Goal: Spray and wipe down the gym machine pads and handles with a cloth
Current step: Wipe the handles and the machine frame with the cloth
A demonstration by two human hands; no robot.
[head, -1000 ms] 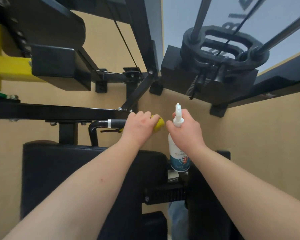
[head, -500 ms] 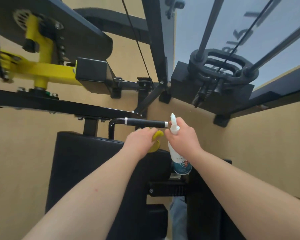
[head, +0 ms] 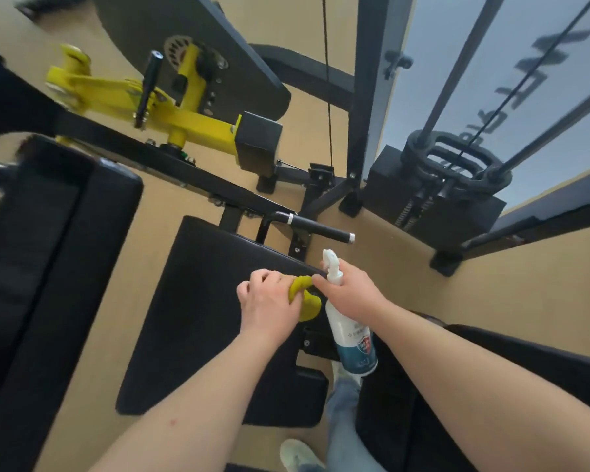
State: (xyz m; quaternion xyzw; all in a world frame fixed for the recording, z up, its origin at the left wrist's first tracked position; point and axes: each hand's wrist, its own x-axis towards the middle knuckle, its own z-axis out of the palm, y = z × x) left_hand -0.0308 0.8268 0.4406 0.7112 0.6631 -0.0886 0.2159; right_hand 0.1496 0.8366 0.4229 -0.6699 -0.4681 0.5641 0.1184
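Left hand (head: 269,306) clutches a crumpled yellow cloth (head: 305,298) over the black padded seat (head: 198,301); right hand (head: 349,294) fingers wrap a white spray bottle (head: 351,338).

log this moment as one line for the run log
left hand: grips crumpled yellow cloth at edge of black padded seat | right hand: holds white plastic spray bottle | black handle bar: untouched

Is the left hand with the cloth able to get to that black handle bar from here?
Probably yes: the left hand, gripping the cloth, sits just below the handle, nothing between.
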